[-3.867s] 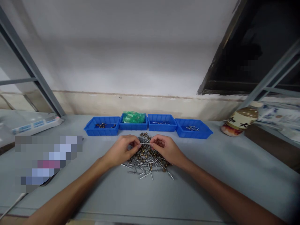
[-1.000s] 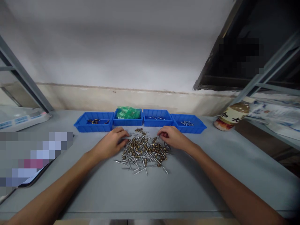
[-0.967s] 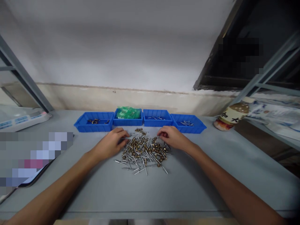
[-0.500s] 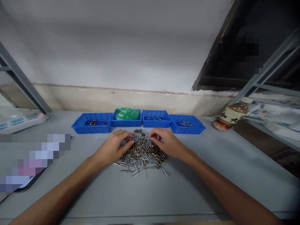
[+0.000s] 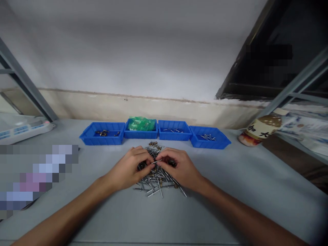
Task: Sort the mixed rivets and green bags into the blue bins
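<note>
A heap of silver pop rivets (image 5: 155, 188) mixed with small brass-coloured metal fittings (image 5: 153, 144) lies on the grey table in front of me. Above the heap, one thin silver rivet (image 5: 156, 161) lies between my fingertips. My left hand (image 5: 134, 167) pinches its left end between thumb and fingers. From the other side, my right hand (image 5: 180, 167) has thumb and index finger closed around it. The hands nearly touch and hide much of the heap's middle.
Behind the heap, blue bins stand in a row: one with brass-coloured pieces (image 5: 102, 140), one with a green bag (image 5: 141, 123), two with silver rivets (image 5: 174, 136) (image 5: 210, 145). A bottle (image 5: 260, 130) stands right, a power strip (image 5: 28, 131) left, near a blurred-out device (image 5: 36, 177).
Both hands have come together over the heap, and a single rivet is now held between their fingertips. The view has shifted slightly.
</note>
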The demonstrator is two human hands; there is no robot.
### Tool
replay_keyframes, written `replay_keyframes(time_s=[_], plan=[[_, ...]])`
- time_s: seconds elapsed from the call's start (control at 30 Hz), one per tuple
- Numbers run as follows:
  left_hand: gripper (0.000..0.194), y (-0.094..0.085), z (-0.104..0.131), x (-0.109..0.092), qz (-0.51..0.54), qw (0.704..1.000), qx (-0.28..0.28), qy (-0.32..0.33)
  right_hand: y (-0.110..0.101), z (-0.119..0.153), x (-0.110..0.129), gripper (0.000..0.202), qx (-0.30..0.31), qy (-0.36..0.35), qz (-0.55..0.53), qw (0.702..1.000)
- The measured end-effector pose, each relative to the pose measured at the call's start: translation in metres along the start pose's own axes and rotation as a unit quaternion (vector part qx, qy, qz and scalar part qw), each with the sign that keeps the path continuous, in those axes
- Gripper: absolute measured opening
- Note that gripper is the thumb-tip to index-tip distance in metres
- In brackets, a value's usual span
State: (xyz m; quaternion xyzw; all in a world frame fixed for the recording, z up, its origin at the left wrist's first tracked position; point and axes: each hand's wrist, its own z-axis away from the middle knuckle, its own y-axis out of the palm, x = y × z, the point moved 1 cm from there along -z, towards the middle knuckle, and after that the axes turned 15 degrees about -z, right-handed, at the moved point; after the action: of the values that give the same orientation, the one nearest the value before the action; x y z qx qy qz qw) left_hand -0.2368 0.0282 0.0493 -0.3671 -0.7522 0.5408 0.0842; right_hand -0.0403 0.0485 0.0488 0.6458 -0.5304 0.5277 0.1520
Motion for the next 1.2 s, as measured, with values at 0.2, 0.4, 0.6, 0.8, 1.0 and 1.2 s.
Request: replay_keyframes(time_s=[0.2, 0.4, 0.6, 0.8, 1.0, 1.2], plan=[[0.009, -0.002, 0.002, 0.005, -0.006, 0.999, -0.032, -0.022, 0.001, 0.000, -0.002, 0.009, -0.013, 0.041, -0.027, 0.999], [0.009, -0.001, 0.001, 0.006, -0.014, 0.999, -0.037, -0.021, -0.001, -0.001, -0.002, 0.009, -0.024, 0.028, -0.056, 0.998], [0.007, 0.001, 0.002, 0.005, 0.011, 1.000, -0.007, -0.003, -0.008, -0.003, -0.004, 0.006, -0.069, 0.013, -0.077, 0.995], [0.009, -0.001, 0.002, 0.008, -0.009, 1.000, 0.000, -0.008, -0.056, -0.014, -0.009, 0.012, -0.184, -0.027, -0.070, 0.980], [0.007, 0.002, 0.003, 0.018, -0.059, 0.998, 0.009, -0.016, -0.137, -0.019, -0.028, 0.024, -0.355, -0.073, 0.069, 0.929], [0.010, 0.003, 0.005, 0.020, -0.056, 0.998, 0.036, -0.005, -0.149, -0.016, -0.035, 0.028, -0.381, -0.074, 0.131, 0.912]])
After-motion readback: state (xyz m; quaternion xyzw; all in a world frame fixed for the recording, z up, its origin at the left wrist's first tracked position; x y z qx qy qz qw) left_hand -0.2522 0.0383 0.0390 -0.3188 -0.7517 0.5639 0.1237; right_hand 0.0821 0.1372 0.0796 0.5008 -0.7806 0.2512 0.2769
